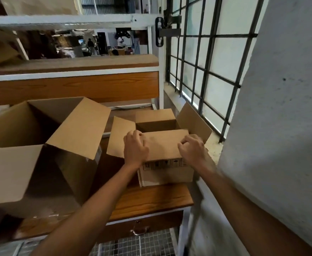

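A small cardboard box (167, 172) stands on the wooden table (151, 198) near its right end, printed handling symbols on its near wall. Its near flap (163, 144) is folded down over the opening. The left, far and right flaps stand open. My left hand (135, 147) rests on the near flap's left part, fingers curled over it. My right hand (193, 147) presses the flap's right part with bent fingers. Part of the box's inside shows dark behind the flap.
A large open cardboard box (40, 154) fills the table's left side, one flap reaching towards the small box. A shelf rack (74, 85) stands behind. A barred window (207, 71) and a white wall (280, 108) lie to the right. People stand far behind.
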### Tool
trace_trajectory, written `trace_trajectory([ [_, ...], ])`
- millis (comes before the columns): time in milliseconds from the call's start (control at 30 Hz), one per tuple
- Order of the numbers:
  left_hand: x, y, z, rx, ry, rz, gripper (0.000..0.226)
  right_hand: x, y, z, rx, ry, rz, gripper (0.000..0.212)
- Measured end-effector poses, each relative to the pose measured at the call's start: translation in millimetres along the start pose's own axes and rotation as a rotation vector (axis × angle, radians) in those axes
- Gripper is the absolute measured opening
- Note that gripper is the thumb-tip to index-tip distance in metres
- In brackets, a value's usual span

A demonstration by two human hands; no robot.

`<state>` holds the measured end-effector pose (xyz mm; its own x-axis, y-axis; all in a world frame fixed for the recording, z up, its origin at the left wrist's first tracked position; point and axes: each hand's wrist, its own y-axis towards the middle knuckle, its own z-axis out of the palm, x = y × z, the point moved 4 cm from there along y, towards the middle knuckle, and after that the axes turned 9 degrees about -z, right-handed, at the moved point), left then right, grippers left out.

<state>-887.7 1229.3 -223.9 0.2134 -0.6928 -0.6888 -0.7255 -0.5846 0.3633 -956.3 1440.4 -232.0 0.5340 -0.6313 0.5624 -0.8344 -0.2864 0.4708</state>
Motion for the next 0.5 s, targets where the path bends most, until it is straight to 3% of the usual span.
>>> trace_trajectory([
  [133,28.7,33.8,13.5,0.156,-0.166,-0.438,0.037,-19.4,6.6,5.4,0.135,0.103,0.192,0.038],
  [267,44.5,53.4,10.0,0.161,-0.72,-0.788,0.049,-18.4,17.7,-3.0,0.043,0.133,0.202,0.045],
  [333,39.0,60.2,9.8,0.317,-0.82,-0.752,0.043,-5.5,27.9,-16.6,-0.094,0.146,0.122,0.041],
  [400,20.1,63.6,4.2,0.589,-0.686,-0.522,0.027,10.9,39.6,-32.6,-0.177,0.151,0.055,0.036],
  [433,11.4,62.2,1.7,0.744,-0.583,-0.393,0.022,16.4,46.8,-38.0,-0.135,0.165,0.061,0.037],
  [500,-0.9,53.0,-0.3,1.041,-0.375,-0.23,0.04,26.3,54.2,-39.6,0.151,0.143,0.119,0.039],
])
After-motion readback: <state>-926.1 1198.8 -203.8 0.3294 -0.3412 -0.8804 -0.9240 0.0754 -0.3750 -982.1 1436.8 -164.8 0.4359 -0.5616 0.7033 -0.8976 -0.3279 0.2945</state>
